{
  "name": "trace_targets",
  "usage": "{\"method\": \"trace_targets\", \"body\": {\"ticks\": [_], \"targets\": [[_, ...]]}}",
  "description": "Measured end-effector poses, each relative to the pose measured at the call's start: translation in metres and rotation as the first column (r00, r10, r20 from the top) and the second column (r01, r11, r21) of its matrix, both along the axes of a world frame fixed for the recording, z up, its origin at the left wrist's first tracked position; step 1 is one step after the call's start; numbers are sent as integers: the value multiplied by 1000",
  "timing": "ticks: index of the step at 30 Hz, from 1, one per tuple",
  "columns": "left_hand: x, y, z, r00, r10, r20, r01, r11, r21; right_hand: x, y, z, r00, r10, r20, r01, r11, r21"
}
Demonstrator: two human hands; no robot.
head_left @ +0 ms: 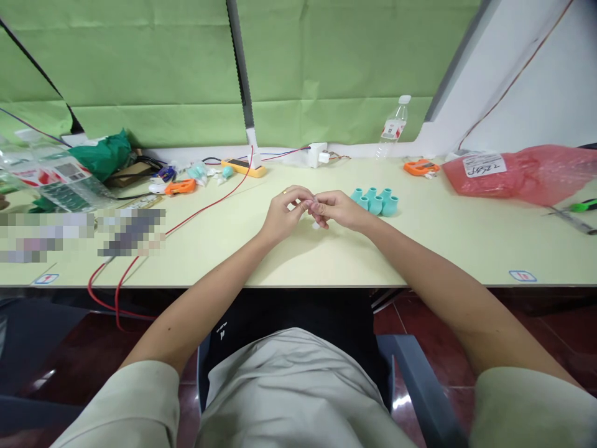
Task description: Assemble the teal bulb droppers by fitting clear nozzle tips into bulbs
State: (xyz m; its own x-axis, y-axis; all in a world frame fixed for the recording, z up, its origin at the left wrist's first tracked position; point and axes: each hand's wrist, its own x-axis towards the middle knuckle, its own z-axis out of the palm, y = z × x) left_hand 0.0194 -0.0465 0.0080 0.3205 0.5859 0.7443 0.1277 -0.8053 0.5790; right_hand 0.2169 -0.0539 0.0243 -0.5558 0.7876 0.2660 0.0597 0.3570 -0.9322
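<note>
My left hand point(286, 213) and my right hand point(339, 210) meet over the middle of the table, fingertips pinched together. Whatever they pinch is too small and too covered by the fingers to name. Just below the fingers a small whitish piece point(316, 226) shows; I cannot tell whether it lies on the table or hangs from the hands. Beside my right hand stands a group of several teal, bulb-shaped pieces with open necks point(375, 203), close together on the tabletop.
At the back stand a clear bottle point(392, 129) and a white plug point(318, 155). Orange-handled tools point(421, 167) and a red plastic bag point(517, 174) lie right. Left are a yellow meter point(244, 167), an orange tool point(180, 187), a large bottle pack point(58, 177) and red cables point(205, 207).
</note>
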Motion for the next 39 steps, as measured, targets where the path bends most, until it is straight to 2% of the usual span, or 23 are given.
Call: {"method": "trace_targets", "body": {"ticks": [8, 13, 17, 22, 26, 39], "targets": [[-1, 1, -1, 999, -46, -21, 47, 998, 50, 1, 1, 1, 1000, -22, -14, 23, 999, 33], [0, 1, -2, 999, -17, -46, 18, 1000, 21, 3, 3, 0, 998, 42, -56, -51, 984, -173], [0, 1, -3, 999, -7, -43, 8, 1000, 21, 5, 4, 3, 987, 128, -95, -155, 915, -372], [1, 1, -4, 998, -16, -62, 20, 998, 57, 5, 2, 5, 985, 150, -89, -175, 857, -485], [3, 1, -5, 999, -8, -54, 13, 997, 79, 4, 2, 4, 980, 187, -72, -197, 838, -508], [3, 1, -6, 997, -15, -70, 23, 994, 103, 5, 1, 5, 977, 203, -59, -206, 848, -488]]}}
